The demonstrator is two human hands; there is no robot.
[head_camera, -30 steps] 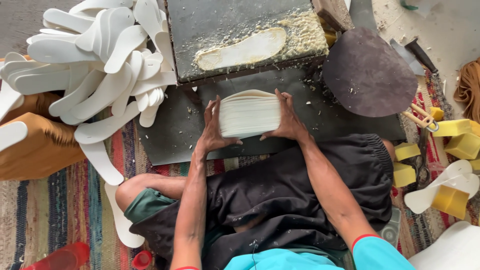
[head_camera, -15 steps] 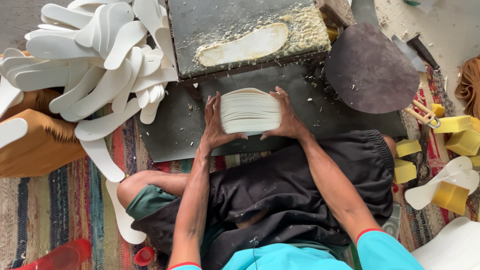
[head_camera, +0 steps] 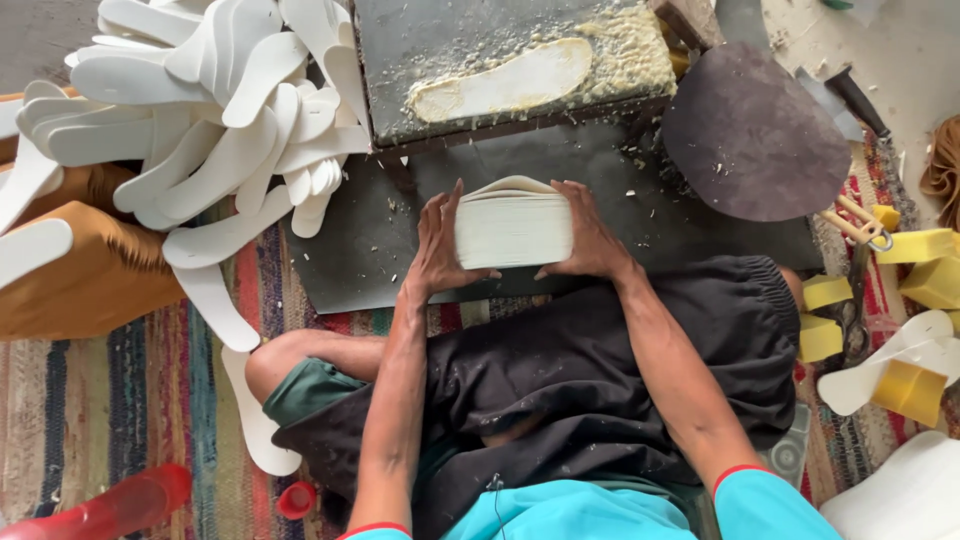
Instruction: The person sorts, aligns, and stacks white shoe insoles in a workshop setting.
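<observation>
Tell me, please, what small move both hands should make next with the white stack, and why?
Probably tap the stack of white insole sheets down on the dark mat to even it. The left hand and right hand press its two ends, it stands on edge, and its top sheets look bowed and uneven.

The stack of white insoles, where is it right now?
In the head view, the stack of white insoles stands at centre on the dark mat, pressed between the left hand and right hand, just below the grey board.
</observation>
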